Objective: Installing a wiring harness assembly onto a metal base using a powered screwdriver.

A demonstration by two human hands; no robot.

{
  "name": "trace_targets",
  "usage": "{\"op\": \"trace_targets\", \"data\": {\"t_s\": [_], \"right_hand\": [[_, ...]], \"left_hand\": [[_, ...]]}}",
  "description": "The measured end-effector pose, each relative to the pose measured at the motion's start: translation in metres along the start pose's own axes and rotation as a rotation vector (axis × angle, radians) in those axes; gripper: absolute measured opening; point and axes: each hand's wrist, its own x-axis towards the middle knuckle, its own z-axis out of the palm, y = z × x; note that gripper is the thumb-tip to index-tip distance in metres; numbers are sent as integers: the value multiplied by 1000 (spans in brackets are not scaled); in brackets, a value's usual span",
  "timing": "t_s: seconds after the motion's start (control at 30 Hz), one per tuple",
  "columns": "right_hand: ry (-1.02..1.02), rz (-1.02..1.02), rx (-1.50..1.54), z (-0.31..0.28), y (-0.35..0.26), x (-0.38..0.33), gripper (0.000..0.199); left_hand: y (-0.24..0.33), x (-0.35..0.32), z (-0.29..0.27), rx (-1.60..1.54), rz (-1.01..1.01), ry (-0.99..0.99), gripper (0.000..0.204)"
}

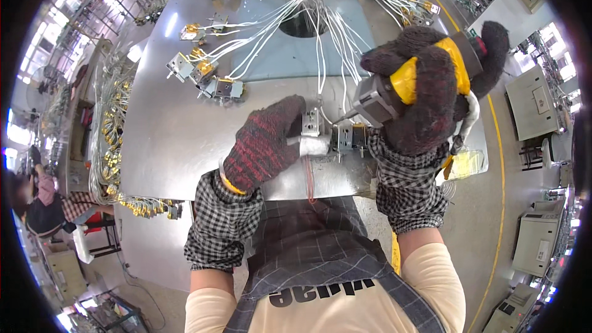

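My left hand (265, 145), in a dark red and black knitted glove, is closed on a small silver metal connector part (311, 122) near the table's front edge. A white wrapping (314, 146) shows at its thumb end. My right hand (431, 95), in a dark glove, grips a yellow and black power screwdriver (404, 83). The tool's grey nose and thin bit point left, the tip close to the connector part's right side. Just right of it sits another dark and silver metal block (351, 138). White wires (321, 68) run up from the parts.
Several wired connectors (203, 74) lie at the left of the metal table (166, 142); more ring its far edge. The wires gather at a dark round hole (302, 24). A hanging wire bundle (111, 142) lines the left side. Another person (49, 206) is at far left.
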Motion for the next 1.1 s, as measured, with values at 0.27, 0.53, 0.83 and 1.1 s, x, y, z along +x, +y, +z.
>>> {"op": "trace_targets", "data": {"t_s": [0.27, 0.53, 0.83, 1.1], "right_hand": [[-72, 88, 88, -1, 0, -11, 73], [-24, 158, 316, 23, -13, -14, 77], [-127, 67, -82, 10, 0, -26, 74], [-239, 1, -50, 11, -3, -22, 70]], "left_hand": [[17, 3, -6, 152, -67, -46, 58], [14, 7, 0, 248, -44, -18, 60], [-69, -3, -41, 403, 221, 652, 59], [-80, -22, -75, -52, -56, 582, 52]]}}
